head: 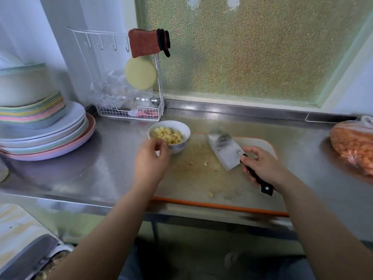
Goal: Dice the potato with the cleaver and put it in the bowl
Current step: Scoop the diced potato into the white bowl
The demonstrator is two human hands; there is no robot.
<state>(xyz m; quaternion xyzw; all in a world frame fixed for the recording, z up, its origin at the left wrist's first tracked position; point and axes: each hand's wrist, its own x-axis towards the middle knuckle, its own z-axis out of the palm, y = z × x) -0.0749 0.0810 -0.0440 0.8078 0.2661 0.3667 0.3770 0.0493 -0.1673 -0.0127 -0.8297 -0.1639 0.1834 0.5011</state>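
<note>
A white bowl (182, 129) holding yellow diced potato (168, 135) stands at the far left corner of the orange-edged cutting board (201, 178). My left hand (151, 160) hovers at the bowl's near rim with its fingertips bunched together; whether they pinch anything is hidden. My right hand (264, 164) grips the black handle of the cleaver (226, 150). The blade lies nearly flat over the board's far right part, with a potato bit stuck near the handle. A few small potato bits (205, 163) are scattered on the board.
The board lies on a steel counter (90, 168). A stack of coloured plates (46, 136) fills the left side, and a white wire rack (131, 112) with a cloth and sponge stands behind the bowl. A bag of orange food (353, 146) sits at the right edge.
</note>
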